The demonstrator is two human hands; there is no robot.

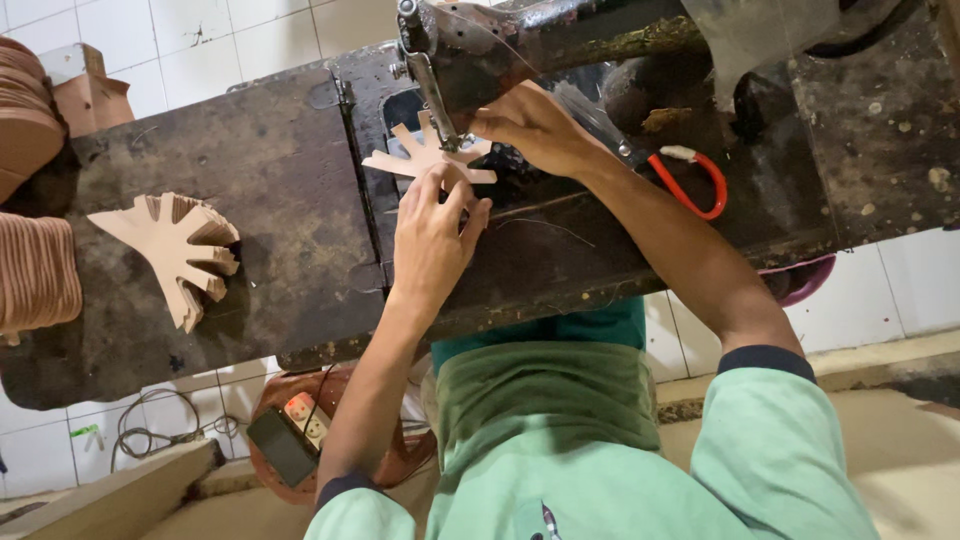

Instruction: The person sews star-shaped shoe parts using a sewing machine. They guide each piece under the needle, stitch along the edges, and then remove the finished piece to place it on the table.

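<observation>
Lay across the dark worn table [250, 200]: sewing machine [520, 45] at top, fanned stack of tan cut-outs [175, 245] at left, one tan branched piece [425, 158] under the needle, pinched flat by left hand [432, 240] and pressed by right hand [530, 125], both arms outstretched.

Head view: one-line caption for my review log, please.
Left hand and right hand hold a tan cut-out piece under a sewing machine; similar pieces stack aside.
</observation>
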